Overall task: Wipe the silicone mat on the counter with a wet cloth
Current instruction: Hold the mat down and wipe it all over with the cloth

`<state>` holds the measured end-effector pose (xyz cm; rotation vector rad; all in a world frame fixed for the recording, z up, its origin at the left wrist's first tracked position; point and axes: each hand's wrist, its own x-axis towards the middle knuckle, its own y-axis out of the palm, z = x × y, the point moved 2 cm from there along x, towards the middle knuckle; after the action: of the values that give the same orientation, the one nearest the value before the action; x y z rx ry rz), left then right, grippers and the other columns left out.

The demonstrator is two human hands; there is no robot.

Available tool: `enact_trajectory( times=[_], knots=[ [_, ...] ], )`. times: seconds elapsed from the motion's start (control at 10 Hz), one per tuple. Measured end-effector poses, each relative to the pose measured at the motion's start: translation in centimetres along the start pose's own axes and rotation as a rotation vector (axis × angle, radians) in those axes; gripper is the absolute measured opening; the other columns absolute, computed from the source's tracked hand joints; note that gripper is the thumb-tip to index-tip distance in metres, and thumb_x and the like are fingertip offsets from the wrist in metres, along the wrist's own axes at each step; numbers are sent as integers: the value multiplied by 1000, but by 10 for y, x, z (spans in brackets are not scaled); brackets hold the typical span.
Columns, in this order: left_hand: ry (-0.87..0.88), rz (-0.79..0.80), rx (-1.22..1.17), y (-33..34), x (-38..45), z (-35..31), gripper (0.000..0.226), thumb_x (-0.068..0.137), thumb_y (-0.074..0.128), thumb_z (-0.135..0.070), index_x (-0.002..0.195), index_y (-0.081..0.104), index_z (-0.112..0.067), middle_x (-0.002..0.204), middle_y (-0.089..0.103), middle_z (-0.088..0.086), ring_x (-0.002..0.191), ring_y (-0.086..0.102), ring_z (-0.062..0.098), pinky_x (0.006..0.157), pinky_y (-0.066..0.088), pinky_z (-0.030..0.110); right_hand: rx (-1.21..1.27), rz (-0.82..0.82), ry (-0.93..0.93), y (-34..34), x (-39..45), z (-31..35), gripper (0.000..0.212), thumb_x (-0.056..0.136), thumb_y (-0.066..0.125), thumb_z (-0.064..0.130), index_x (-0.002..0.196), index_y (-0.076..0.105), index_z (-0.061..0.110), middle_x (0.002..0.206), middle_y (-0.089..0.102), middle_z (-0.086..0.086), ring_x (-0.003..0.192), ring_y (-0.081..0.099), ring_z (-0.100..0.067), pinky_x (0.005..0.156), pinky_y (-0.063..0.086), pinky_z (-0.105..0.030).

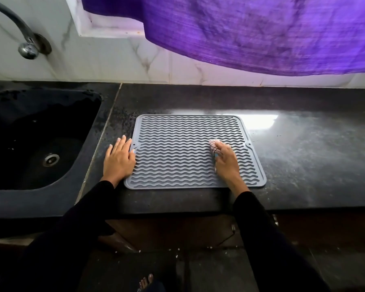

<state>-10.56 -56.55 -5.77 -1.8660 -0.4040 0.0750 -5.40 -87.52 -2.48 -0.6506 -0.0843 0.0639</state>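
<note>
A: Head view. Where's the mat?
B: Grey mat (195, 151) lies flat on the dark counter (303, 157), just right of the sink (40, 140), near the front edge. Wavy ridges all over, small hole tabs on both side edges.
A: Left hand?
B: Left hand (119, 159) lies flat, palm down, on the mat's left edge. Fingers (122, 141) straight and close together, part on the counter, part on the mat rim.
A: Right?
B: Right hand (224, 158) sits on the mat's right half, fingers curled round a bunched cloth (213, 146), pressing it onto the ridges. Cloth is pale with dark lines; only a bit sticks out past the fingertips. Can't tell if it's wet.
A: Anything else?
B: Tap (27, 48) on the wall above the sink. Purple curtain (261, 32) hangs above the counter's back. Black sleeves on both arms. Counter right of the mat looks dusty, with window glare behind the mat's far right corner.
</note>
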Motion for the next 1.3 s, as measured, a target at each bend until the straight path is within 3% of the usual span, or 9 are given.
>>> enact_trajectory(
  times=[0.1,0.2,0.3,0.5,0.7,0.9,1.0,1.1,1.3],
  knots=[
    [0,11,-3,-2,-1,0,49,96,32,-27,144,29,-13,154,22,6,144,15,18,117,7,40,607,22,207,-30,9,-1,23,96,47,13,94,67,25,69,63,12,56,57,1,49,44,-10],
    [0,13,3,-2,-2,0,49,96,32,-27,144,29,-13,154,22,6,144,15,18,117,7,40,782,-164,433,-52,15,-10,26,97,42,9,98,68,15,75,66,-1,58,59,-10,57,48,-21],
    [-5,9,8,-2,-2,0,49,97,31,-27,144,29,-14,154,22,6,144,15,18,117,7,39,180,-302,235,-50,5,-10,35,99,39,12,131,54,13,127,60,-10,109,58,-25,96,44,-35],
    [-7,1,20,0,-2,0,48,97,30,-26,144,28,-13,155,21,6,144,14,18,117,7,39,-632,-56,0,-12,-8,-27,69,90,44,3,150,13,17,159,10,-5,147,4,-21,120,3,-34],
    [-6,2,42,3,-1,0,49,98,29,-25,144,27,-13,155,20,6,144,13,18,118,7,39,-592,11,-12,-18,-2,-29,64,92,47,9,149,20,18,157,16,-2,147,8,-21,120,7,-35],
    [-4,-3,16,-1,-2,0,48,97,31,-26,144,28,-15,155,21,3,144,14,15,117,7,38,182,0,63,-37,15,-36,42,95,44,0,134,50,15,137,51,-6,119,55,-8,102,44,-25],
    [-1,6,20,-3,-3,-1,48,98,30,-27,145,27,-16,155,20,2,144,13,15,117,7,38,585,-97,279,-61,23,-41,35,98,36,1,127,55,9,98,72,2,60,64,4,50,49,-11],
    [0,21,32,-3,-3,-2,49,98,29,-27,145,26,-15,155,19,3,144,12,15,117,7,38,525,-195,378,-74,26,-40,37,99,37,6,134,49,8,118,65,-12,92,67,-21,68,56,-23],
    [12,32,38,-1,-3,0,50,99,26,-29,146,24,-13,155,18,5,145,11,18,118,8,40,-440,-124,-45,-36,12,-38,52,93,38,7,145,32,9,151,33,-16,140,27,-32,118,19,-43]
  ],
)
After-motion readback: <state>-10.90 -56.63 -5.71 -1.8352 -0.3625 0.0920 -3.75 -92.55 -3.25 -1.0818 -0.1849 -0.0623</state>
